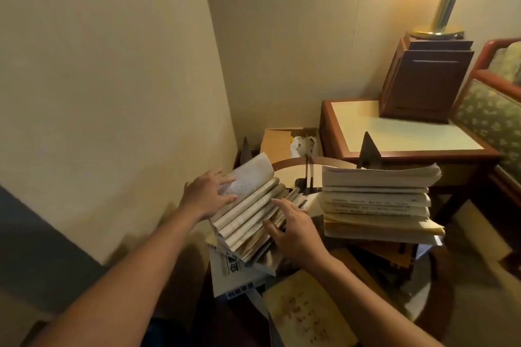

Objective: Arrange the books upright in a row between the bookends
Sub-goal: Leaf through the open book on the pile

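At the centre of the frame we press our left hand [208, 194], fingers straight and spread, on the open page of the leaning books [248, 214], while our right hand [296, 231] lays loosely extended fingers across their page edges from the other side. These books tilt leftward on the round worktop [290, 173]. To their right, the stacked books [377, 200] lie flat below a dark bookend [369, 152].

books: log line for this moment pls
leaning books: tilted, not upright | left grip: flat on open page | right grip: on row's right side | stack: lying flat | bookend: behind stack
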Demonstrator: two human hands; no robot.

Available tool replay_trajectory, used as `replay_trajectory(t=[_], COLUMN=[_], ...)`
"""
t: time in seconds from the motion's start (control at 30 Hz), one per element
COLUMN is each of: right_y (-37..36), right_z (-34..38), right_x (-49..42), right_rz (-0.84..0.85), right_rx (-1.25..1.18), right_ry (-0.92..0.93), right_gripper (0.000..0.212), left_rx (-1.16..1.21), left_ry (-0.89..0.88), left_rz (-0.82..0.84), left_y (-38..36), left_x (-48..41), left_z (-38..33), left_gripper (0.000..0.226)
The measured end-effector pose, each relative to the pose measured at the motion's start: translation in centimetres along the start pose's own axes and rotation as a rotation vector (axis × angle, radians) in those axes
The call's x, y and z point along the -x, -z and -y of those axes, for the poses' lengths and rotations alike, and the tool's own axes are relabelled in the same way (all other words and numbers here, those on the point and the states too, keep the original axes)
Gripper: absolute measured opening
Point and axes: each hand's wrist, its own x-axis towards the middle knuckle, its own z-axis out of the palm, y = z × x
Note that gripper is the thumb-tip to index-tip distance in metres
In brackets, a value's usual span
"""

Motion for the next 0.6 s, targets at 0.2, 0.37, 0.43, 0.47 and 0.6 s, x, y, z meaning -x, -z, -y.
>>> replay_trajectory(t=[0.2, 0.37, 0.43, 0.47, 0.6], right_y=[-1.0, -2.1, -2.4, -2.4, -3.3], right_z=[-0.7, -1.0, -1.1, -1.2, -0.9], right_x=[-0.4, -0.1, 0.2, 0.5, 2.0], right_rz=[-0.034, -0.081, -0.111, -0.145, -0.204], right_rx=[-0.011, -0.022, -0.015, -0.007, -0.007], right_ry=[-0.034, -0.108, -0.13, -0.139, -0.177], right_gripper=[0.058, 0.057, 0.055, 0.053, 0.045], left_rx=[0.139, 0.19, 0.224, 0.24, 0.315], left_ry=[-0.001, 0.001, 0.003, 0.002, 0.013], left_rz=[0.114, 0.233, 0.237, 0.232, 0.185], left_y=[-0.2, -0.2, -0.4, -0.4, -0.6], left_x=[-1.6, -2.1, -1.8, -1.5, 0.7], left_z=[-0.3, -1.0, -1.3, -1.4, -1.5], left_gripper=[0.046, 0.044, 0.043, 0.043, 0.044])
